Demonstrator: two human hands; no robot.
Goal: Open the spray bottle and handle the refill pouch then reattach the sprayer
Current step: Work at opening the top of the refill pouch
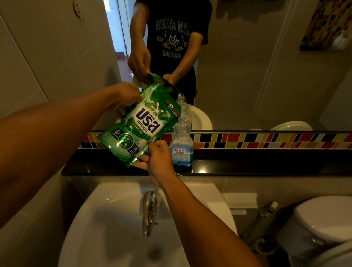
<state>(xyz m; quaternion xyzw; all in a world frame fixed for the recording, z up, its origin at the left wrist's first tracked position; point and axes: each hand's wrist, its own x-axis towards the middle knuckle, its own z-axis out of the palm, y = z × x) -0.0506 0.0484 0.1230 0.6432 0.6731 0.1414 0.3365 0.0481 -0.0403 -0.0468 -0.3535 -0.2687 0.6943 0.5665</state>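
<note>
— Where are the hands?
— Both arms reach out over the sink point(108, 227). The left hand point(125, 94) pinches the green refill pouch point(141, 125) up top; the right hand point(158, 160) grips its bottom corner.
— And the spray bottle point(181, 143)?
— On the dark ledge point(257, 170), sprayer off, just beside the tilted pouch.

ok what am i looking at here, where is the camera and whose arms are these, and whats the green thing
There is only one picture, taken by a wide-angle camera worn on a person's head, looking forward and down. That is why two bare arms reach in from the bottom: they belong to the wearer. No robot is involved.

The left hand grips the top of a green refill pouch, and the right hand grips its bottom corner, so the pouch is held tilted in the air above a white sink with a metal tap.

Behind the pouch, on a dark ledge, stands a clear spray bottle with some blue liquid in it. Its sprayer is off and the neck is open.

The figure at the top is the same person reflected in the mirror. A toilet sits at the right.
</note>
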